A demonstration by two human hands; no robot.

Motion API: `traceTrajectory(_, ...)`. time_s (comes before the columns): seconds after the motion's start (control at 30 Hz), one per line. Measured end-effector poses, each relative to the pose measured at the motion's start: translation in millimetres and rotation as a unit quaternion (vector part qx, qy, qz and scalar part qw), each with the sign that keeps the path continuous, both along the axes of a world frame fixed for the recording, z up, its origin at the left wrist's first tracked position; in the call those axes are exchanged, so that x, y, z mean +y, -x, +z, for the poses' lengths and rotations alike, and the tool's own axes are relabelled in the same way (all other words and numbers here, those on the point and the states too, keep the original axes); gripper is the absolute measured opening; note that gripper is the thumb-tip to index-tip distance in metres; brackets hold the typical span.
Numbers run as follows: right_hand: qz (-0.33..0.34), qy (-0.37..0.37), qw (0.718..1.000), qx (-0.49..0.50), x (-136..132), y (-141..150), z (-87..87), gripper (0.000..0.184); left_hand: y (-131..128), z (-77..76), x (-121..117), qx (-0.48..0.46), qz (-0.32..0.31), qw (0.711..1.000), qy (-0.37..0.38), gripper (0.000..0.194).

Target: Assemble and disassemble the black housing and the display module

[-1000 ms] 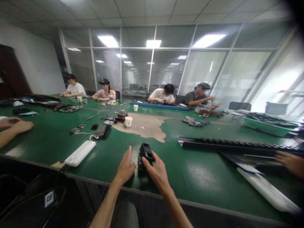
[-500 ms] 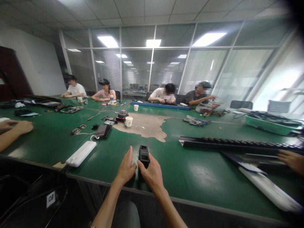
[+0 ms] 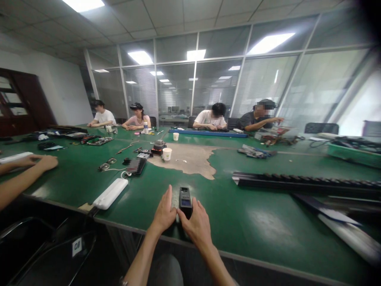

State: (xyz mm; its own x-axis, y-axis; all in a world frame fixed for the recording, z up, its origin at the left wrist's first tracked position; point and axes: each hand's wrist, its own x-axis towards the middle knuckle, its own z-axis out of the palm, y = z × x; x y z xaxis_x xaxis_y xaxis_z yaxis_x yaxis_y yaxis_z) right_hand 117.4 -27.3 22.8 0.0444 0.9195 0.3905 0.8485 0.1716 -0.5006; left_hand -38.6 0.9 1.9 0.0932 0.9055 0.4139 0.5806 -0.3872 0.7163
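A small black box-shaped device (image 3: 185, 195), with button-like details and a small dark-blue panel on its top face, is at the near side of the green table. My right hand (image 3: 197, 222) is closed around its near end, thumb on the left and fingers along the right side. Just left of the device is my left hand (image 3: 163, 210), its fingers stretched forward and its thumb pointing toward the right thumb. It holds nothing that I can see. A pale greyish patch between that hand and the device is too blurred to name.
The green table (image 3: 226, 222) holds a white power strip (image 3: 111, 193), glasses (image 3: 107, 163), a paper cup (image 3: 167, 154) and a long black rail (image 3: 268, 180). A co-worker's hands (image 3: 44, 162) rest at left. Several people sit opposite. A green basket (image 3: 351, 153) stands at right.
The device's top face has tilted, and its blue panel now shows. My hands have shifted slightly right in the picture, as has the whole scene. Another person's hand at the right edge is out of view.
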Motion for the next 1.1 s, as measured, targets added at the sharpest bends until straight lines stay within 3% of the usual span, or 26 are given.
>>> traceTrajectory(0.17, 0.016, -0.006, 0.999, 0.036, 5, 0, -1.5, 0.084, 0, -0.7, 1, -0.016, 0.002, 1.0, 0.006, 0.083)
traceTrajectory(0.4, 0.04, -0.026, 0.997, 0.068, 7, 2, 3.7, 0.064, -1, 0.4, 0, -0.015, 0.003, 1.0, 0.006, 0.081)
traceTrajectory(0.57, 0.074, -0.045, 0.986, 0.142, 9, 1, 28.6, 0.057, 1, -1.1, 0, -0.013, -0.011, 1.0, -0.003, 0.082)
traceTrajectory(0.77, 0.042, -0.047, 0.977, 0.205, 17, -21, 57.5, 0.062, 0, -4.1, 2, -0.024, -0.01, 1.0, -0.008, 0.086)
traceTrajectory(0.87, 0.011, -0.054, 0.982, 0.182, 22, -40, 48.5, 0.068, -1, -3.7, 1, -0.025, -0.011, 1.0, -0.006, 0.087)
traceTrajectory(1.1, -0.041, -0.042, 0.997, 0.053, 24, -70, -3.1, 0.07, -1, -1.6, -1, -0.026, -0.01, 1.0, -0.003, 0.085)
